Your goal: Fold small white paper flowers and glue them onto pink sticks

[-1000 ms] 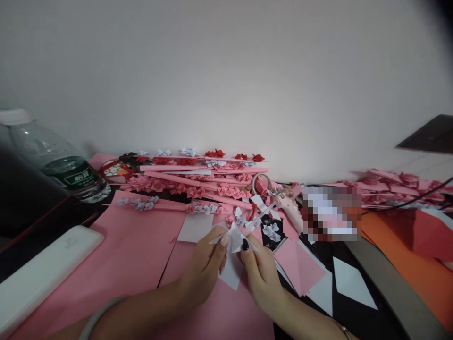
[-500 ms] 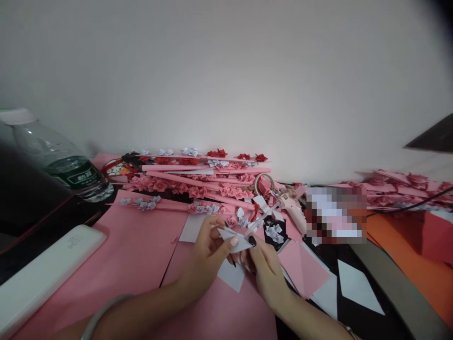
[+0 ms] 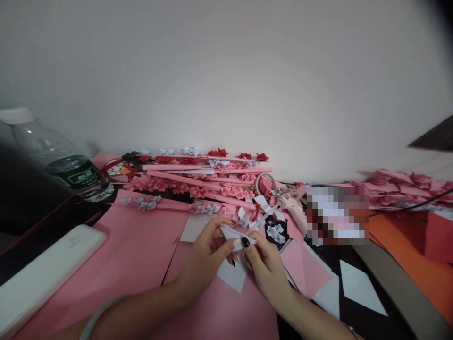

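A small piece of folded white paper (image 3: 231,236), pointed at its ends, is held up between my two hands. My left hand (image 3: 211,248) pinches its left part with the thumb on the near face and the fingers behind. On the right side, my right hand (image 3: 264,257) grips it too, its thumb pressed near the middle fold. Below the hands, a white paper square (image 3: 233,276) lies on a pink sheet (image 3: 212,311), partly covered by my fingers. White paper flowers (image 3: 275,231) lie just beyond my right hand.
Pink stems with paper flowers (image 3: 198,190) are piled along the wall. A pink glue gun (image 3: 293,210) and a tape roll (image 3: 264,184) lie behind my hands. Left are a water bottle (image 3: 78,172) and a white oblong case (image 3: 53,274); right, pink paper (image 3: 306,269) and a white sheet (image 3: 363,288).
My right thumb has moved left and inward along the folded white paper, pressing nearer its middle. My left hand keeps its pinch almost unchanged.
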Demonstrator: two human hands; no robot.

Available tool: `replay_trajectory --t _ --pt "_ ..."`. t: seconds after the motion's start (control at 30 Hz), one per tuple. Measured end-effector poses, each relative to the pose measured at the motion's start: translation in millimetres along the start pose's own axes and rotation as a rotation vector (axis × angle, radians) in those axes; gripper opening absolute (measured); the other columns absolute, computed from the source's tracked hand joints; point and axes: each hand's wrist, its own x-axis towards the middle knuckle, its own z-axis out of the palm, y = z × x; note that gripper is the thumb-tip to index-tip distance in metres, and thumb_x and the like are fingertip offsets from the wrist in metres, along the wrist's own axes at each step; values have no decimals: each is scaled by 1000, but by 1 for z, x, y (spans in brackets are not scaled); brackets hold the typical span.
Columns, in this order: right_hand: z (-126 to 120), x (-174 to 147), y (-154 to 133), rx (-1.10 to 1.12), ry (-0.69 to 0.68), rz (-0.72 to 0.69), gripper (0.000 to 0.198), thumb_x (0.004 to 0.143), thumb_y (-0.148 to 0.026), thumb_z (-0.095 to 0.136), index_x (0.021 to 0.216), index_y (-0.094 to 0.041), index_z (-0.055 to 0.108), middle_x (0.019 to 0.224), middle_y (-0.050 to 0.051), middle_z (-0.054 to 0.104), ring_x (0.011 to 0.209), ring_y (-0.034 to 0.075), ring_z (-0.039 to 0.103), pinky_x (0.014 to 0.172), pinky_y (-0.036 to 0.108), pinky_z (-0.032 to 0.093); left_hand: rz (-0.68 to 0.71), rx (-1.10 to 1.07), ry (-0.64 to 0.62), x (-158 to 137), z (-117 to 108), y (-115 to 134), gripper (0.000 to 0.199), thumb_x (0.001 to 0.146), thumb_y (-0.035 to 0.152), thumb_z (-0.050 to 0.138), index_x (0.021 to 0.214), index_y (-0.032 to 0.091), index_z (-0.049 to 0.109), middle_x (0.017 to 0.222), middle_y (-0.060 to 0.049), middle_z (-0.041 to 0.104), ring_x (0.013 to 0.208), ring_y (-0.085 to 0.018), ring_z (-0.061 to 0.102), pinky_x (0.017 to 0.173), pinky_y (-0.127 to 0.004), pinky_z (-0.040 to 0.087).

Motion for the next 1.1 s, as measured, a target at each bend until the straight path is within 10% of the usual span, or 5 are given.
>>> replay_trajectory --t 0.5,1.1 --pt "-4 2 6 -145 14 11 24 90 -32 37 71 -18 44 54 -5 39 48 9 33 47 21 25 -18 -24 -14 2 -1 -4 54 77 23 57 127 22 36 67 2 57 60 -11 54 57 -24 47" --pt "-3 1 11 -170 79 38 33 91 -33 33 61 -19 32 50 -6 31 45 8 29 44 22 23 -75 -130 -83 4 0 -3 27 71 23 64 95 17 52 75 0 60 67 -12 56 59 -22 45"
